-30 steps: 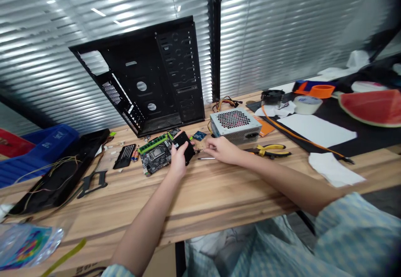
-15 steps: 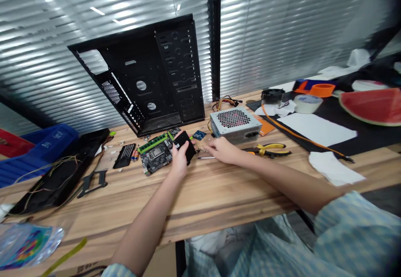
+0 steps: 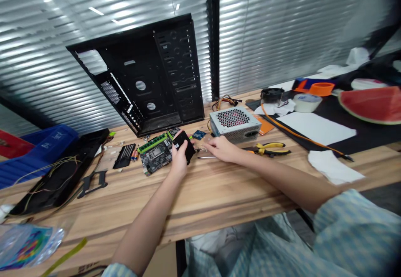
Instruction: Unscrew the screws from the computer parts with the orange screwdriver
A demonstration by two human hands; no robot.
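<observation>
As the right hand [image 3: 221, 149] nears, the left [image 3: 179, 156] grips a drive [image 3: 188, 151].

On the workbench [image 3: 219, 197], a motherboard [image 3: 155, 155] lies left of a power supply [image 3: 234, 125], before a computer case [image 3: 177, 72].

A watermelon slice [image 3: 372, 105] and a tape roll [image 3: 307, 102] lie on a black mat [image 3: 372, 137].

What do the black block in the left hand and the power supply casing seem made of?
The black block in the left hand looks like matte plastic or painted metal; the dull surface leaves it open. The power supply casing looks like sheet steel: silvery sheen, punched vent holes.
</observation>
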